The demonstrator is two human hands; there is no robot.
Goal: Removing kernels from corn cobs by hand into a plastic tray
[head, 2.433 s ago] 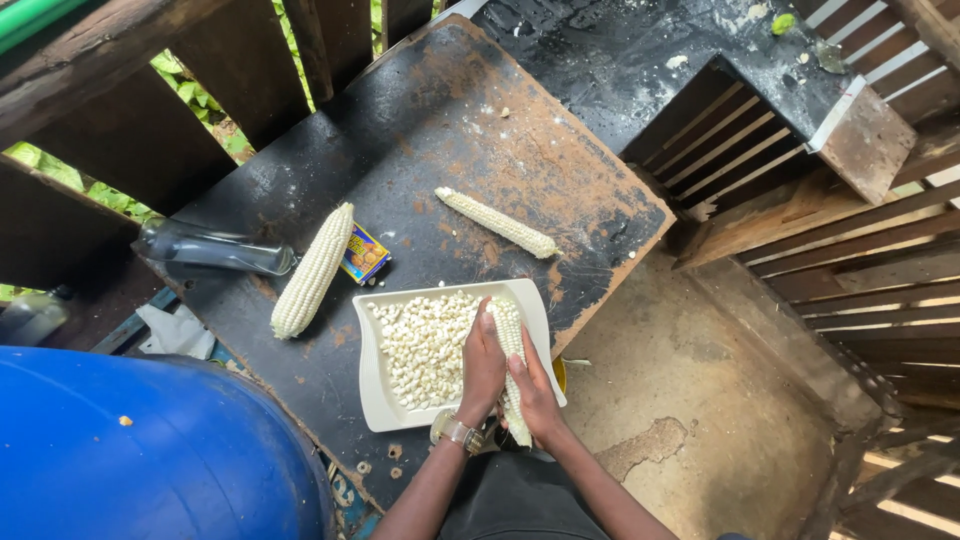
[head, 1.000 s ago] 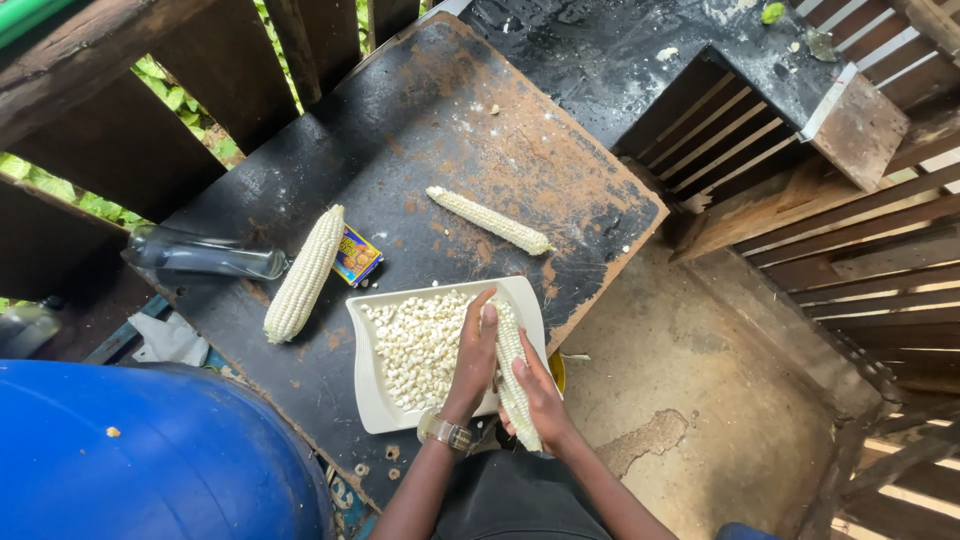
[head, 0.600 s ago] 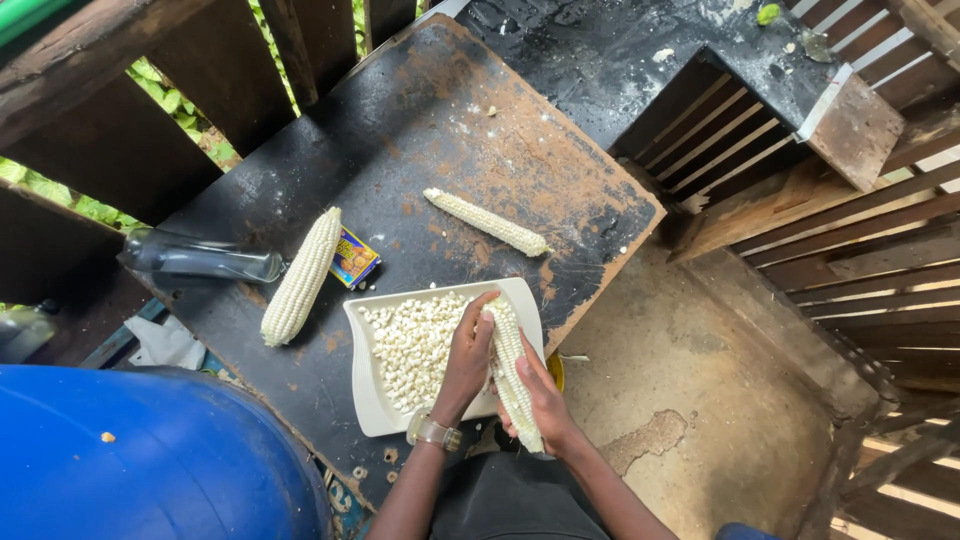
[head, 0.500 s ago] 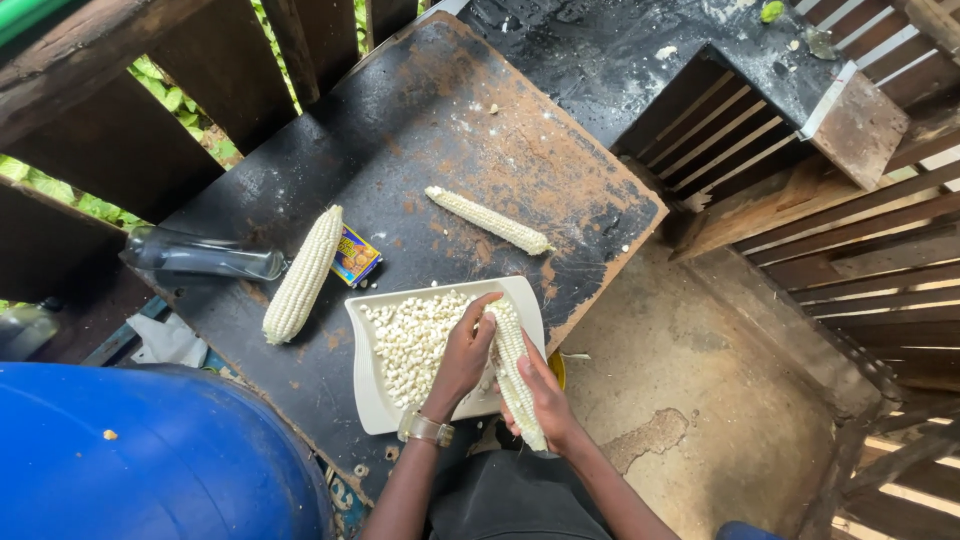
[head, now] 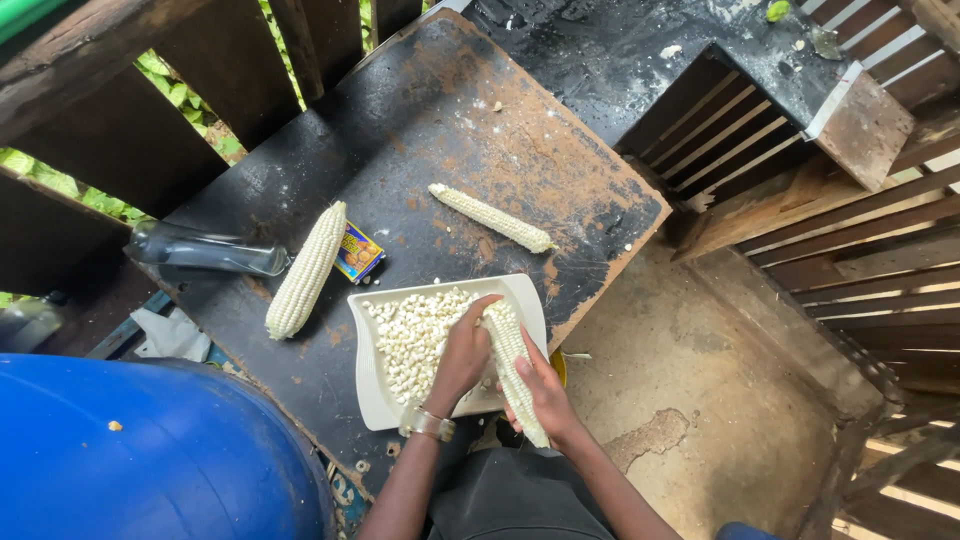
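Observation:
Both hands hold one pale corn cob (head: 512, 362) over a white rectangular tray (head: 368, 385) filled with loose white kernels (head: 415, 335). My left hand (head: 463, 355), with a watch on its wrist, presses against the cob's left side. From below and to the right, my right hand (head: 543, 395) grips the cob. The tray rests on a dark, rusty tabletop (head: 420, 150). Two more cobs lie on it: a full one (head: 307, 268) at the left and a thinner one (head: 492, 217) beyond the tray.
A small colourful box (head: 357, 252) and a clear bottle (head: 205, 250) lie by the left cob. A big blue barrel (head: 150, 450) fills the lower left. Wooden slats (head: 850, 230) and a railing surround the table; a bare concrete floor (head: 690, 400) is at right.
My left hand has shifted a little along the cob, thumb working on it; the cob stays over the tray. The view has drifted slightly. Nothing else has moved.

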